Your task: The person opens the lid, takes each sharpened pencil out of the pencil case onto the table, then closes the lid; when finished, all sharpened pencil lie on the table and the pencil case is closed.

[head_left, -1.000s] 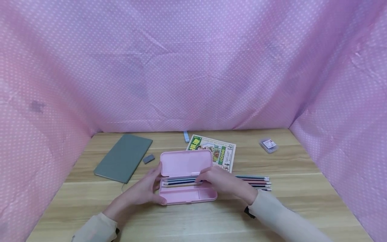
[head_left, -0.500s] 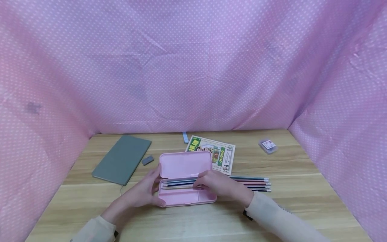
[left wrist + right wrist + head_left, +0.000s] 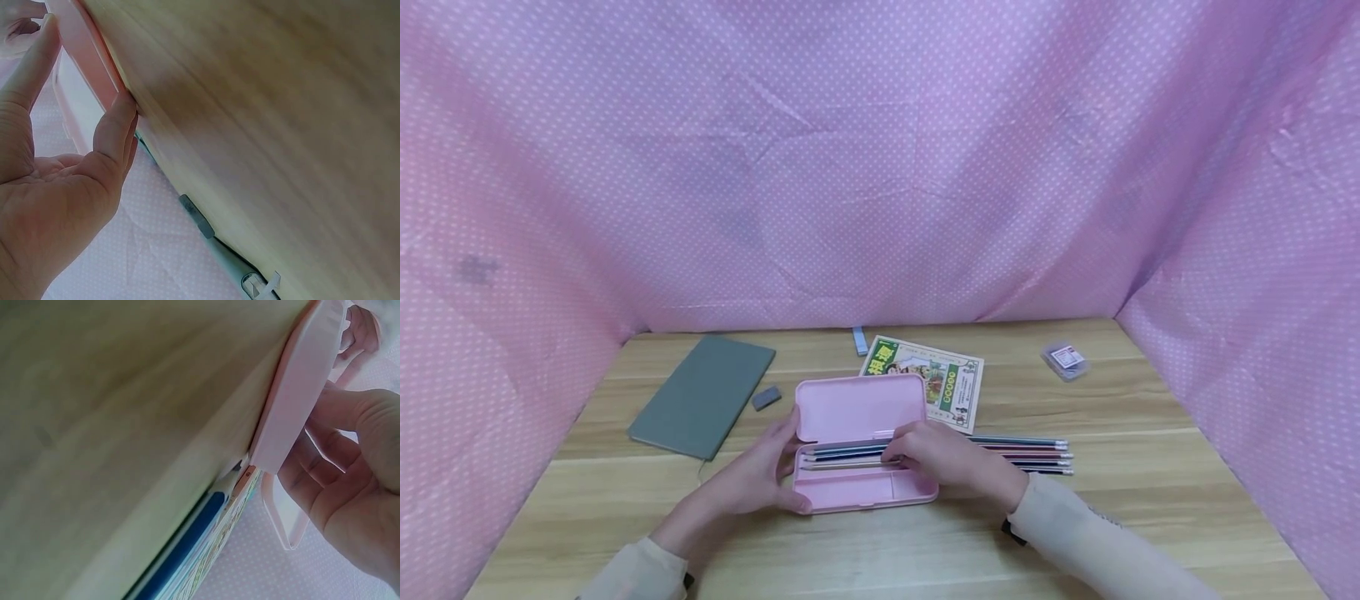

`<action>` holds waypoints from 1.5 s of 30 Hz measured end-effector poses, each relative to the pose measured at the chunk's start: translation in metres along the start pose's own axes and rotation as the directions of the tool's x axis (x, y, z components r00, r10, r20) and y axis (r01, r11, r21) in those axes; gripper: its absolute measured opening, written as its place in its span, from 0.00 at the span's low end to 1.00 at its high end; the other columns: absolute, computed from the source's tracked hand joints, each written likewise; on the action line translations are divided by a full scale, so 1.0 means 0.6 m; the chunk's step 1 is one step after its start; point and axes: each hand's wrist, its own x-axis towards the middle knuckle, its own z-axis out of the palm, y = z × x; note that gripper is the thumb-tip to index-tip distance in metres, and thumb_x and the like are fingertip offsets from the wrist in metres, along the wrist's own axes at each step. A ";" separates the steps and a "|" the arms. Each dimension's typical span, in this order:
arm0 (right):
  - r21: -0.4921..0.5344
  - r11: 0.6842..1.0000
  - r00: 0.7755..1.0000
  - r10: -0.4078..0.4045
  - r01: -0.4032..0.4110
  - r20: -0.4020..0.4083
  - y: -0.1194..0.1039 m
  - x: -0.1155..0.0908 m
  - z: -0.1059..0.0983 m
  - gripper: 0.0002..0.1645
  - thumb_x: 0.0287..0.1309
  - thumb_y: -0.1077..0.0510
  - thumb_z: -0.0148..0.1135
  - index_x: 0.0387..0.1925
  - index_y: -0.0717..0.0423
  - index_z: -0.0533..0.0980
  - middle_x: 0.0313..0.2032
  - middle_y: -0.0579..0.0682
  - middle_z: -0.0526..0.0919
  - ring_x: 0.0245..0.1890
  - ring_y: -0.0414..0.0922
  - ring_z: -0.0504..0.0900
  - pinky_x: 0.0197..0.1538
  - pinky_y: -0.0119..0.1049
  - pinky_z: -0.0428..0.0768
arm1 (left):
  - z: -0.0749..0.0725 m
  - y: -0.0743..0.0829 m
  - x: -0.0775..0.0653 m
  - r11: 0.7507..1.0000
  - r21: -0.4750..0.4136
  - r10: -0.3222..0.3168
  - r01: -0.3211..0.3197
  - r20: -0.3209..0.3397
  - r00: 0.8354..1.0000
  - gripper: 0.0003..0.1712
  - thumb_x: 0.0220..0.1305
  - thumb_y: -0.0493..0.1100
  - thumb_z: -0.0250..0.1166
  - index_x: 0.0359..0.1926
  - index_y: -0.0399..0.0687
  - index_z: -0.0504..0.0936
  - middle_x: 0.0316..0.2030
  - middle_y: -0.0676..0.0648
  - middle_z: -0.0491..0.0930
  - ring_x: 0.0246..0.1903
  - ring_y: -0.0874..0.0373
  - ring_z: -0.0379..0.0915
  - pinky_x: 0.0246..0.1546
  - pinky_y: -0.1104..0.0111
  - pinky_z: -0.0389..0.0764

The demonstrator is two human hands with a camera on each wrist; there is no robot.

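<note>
A pink pencil case [image 3: 853, 493] lies with its lid up on the table. My left hand [image 3: 758, 471] grips its left end, thumb at the front and fingers behind. Several pencils [image 3: 842, 455] lie side by side in the back compartment, tips to the left. My right hand [image 3: 943, 454] reaches in over the right end, fingers curled down at the front, gold-coloured pencil [image 3: 842, 467]; it seems to pinch it, though the fingertips are hidden, also in the right wrist view. The front compartments show no pencils. More pencils [image 3: 1030, 454] with eraser ends lie right of the case.
Behind the case lies a colourful booklet [image 3: 962, 387], partly covered by the lid. A green notebook [image 3: 703, 396] and a grey eraser [image 3: 767, 397] are at left. A blue-white strip [image 3: 861, 341] sits at the back, a small clear box [image 3: 1066, 362] at back right.
My right hand has come slightly nearer the front of the case, its fingers now lower at the gold-coloured pencil. The left hand keeps its grip on the case.
</note>
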 end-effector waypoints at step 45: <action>-0.056 0.995 0.990 -0.094 0.088 -0.109 -0.018 -0.044 -0.061 0.20 0.62 0.74 0.61 0.53 0.59 0.83 0.44 0.49 0.82 0.43 0.38 0.79 0.50 0.27 0.82 | -0.001 0.000 -0.001 1.000 -0.010 0.027 -0.027 0.004 1.000 0.81 0.40 0.41 0.85 0.81 0.43 0.33 0.73 0.30 0.47 0.69 0.36 0.61 0.65 0.57 0.72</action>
